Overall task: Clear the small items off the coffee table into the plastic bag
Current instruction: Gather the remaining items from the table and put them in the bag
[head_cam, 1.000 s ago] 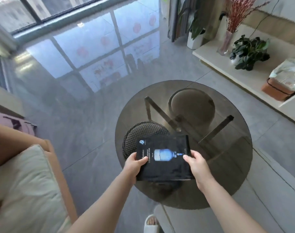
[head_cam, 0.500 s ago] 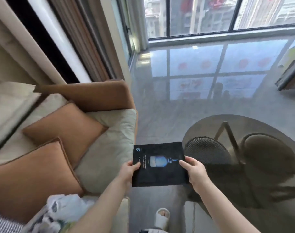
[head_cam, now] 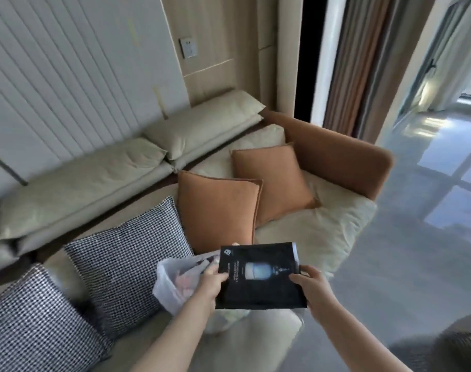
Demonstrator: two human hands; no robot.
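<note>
**Black packet held over the sofa, beside the plastic bag**

A flat black packet (head_cam: 261, 277), printed with a pale bottle and small white lettering, is held level in the air by both hands, above the front edge of the sofa seat. The left hand (head_cam: 211, 287) pinches its edge at nine o'clock, thumb on top and fingers underneath. The right hand (head_cam: 313, 289) grips the edge at three o'clock, thumb lying across the black face.

Just beside the packet, at its nine o'clock, a translucent white plastic bag (head_cam: 170, 285) sits on the seat with its mouth open towards the packet; pink and pale shapes show inside, too blurred to name. The left wrist crosses in front of the bag.

At eleven o'clock from the bag, a black-and-white houndstooth cushion (head_cam: 127, 267) leans on the seat, with a second one (head_cam: 33, 326) at eight o'clock. Two orange cushions (head_cam: 218, 210) (head_cam: 272, 181) stand at twelve o'clock from the packet, on the cream sofa (head_cam: 323, 229) with its orange armrest (head_cam: 344, 157). Behind it rises a ribbed white wall panel (head_cam: 68, 76) with a wall switch (head_cam: 188, 47) at one o'clock. Glossy grey floor (head_cam: 416, 237) spreads at three o'clock.
</note>
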